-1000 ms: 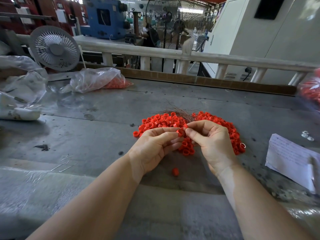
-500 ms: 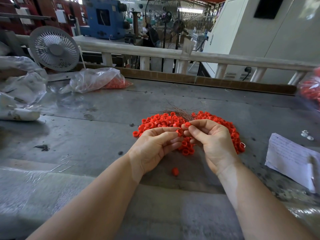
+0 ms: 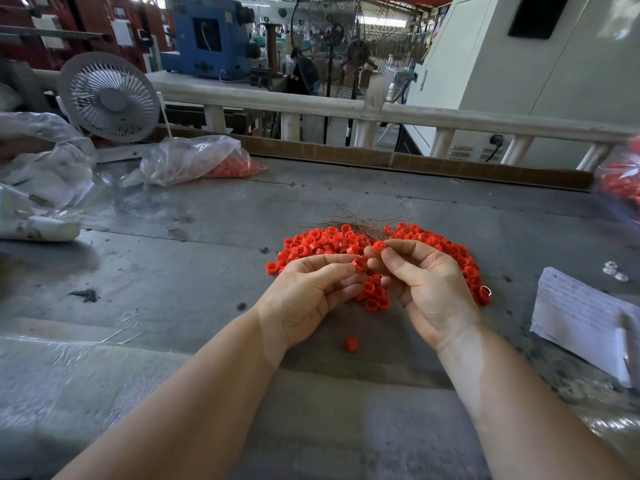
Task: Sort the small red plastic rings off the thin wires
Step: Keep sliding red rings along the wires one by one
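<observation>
Over glossy red rings (image 3: 325, 242), left hand (image 3: 311, 292) and right hand (image 3: 426, 285) each pinching one.

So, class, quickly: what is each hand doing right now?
Left hand: pinches a red ring.
Right hand: pinches another red ring.

A white fan (image 3: 110, 98) stands at the far left of the grey counter (image 3: 173, 271), with crumpled clear bags (image 3: 45, 168) beside it. A written paper (image 3: 585, 320) lies at the right edge. Beyond a white rail (image 3: 415, 114) stand a blue machine (image 3: 207, 36) and a floor fan (image 3: 325, 46).
</observation>
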The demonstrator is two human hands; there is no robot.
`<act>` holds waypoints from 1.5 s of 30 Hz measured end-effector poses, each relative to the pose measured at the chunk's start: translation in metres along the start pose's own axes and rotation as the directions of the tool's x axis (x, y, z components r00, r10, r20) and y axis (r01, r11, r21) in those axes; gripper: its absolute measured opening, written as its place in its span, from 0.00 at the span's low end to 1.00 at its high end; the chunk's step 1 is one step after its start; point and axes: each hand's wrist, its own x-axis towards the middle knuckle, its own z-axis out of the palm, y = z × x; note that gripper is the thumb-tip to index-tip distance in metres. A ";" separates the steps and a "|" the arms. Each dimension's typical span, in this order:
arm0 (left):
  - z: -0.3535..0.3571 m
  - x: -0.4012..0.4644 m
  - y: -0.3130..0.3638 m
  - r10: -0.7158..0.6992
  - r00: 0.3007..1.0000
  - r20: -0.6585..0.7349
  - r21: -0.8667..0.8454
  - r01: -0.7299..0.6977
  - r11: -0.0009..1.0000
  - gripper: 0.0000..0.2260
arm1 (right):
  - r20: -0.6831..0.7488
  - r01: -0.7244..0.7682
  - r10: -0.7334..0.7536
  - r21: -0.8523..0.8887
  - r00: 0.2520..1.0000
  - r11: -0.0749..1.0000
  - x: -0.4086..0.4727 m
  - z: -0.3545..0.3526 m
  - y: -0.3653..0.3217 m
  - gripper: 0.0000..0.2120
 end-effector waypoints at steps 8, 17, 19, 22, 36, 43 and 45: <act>-0.002 0.001 0.000 0.001 1.000 -0.005 -0.016 -0.001 1.000 0.07 | -0.001 -0.047 0.047 0.039 0.999 0.998 0.002 -0.001 0.000 0.05; -0.003 0.002 -0.001 -0.001 1.000 -0.007 -0.021 0.001 1.000 0.07 | 0.010 -0.081 0.080 0.110 0.997 0.991 0.001 -0.001 -0.001 0.04; -0.004 0.002 -0.001 -0.001 1.000 -0.001 -0.020 0.001 1.000 0.09 | 0.015 -0.080 0.079 0.111 0.997 0.991 0.001 -0.002 -0.001 0.05; -0.004 0.003 -0.001 0.001 1.000 0.005 -0.017 -0.001 1.000 0.10 | 0.016 -0.080 0.079 0.115 0.997 0.990 0.002 -0.001 0.000 0.05; -0.006 0.004 -0.001 0.019 0.999 0.051 -0.047 -0.016 0.999 0.06 | 0.058 0.339 -0.342 -0.355 0.938 0.871 0.000 0.002 0.005 0.09; -0.006 0.004 0.001 0.025 0.996 0.085 -0.075 -0.018 0.997 0.07 | 0.079 0.422 -0.443 -0.491 0.893 0.762 -0.002 0.004 0.005 0.12; -0.006 0.003 0.000 0.023 0.996 0.086 -0.078 -0.016 0.997 0.07 | 0.069 0.415 -0.442 -0.496 0.895 0.763 -0.002 0.004 0.005 0.12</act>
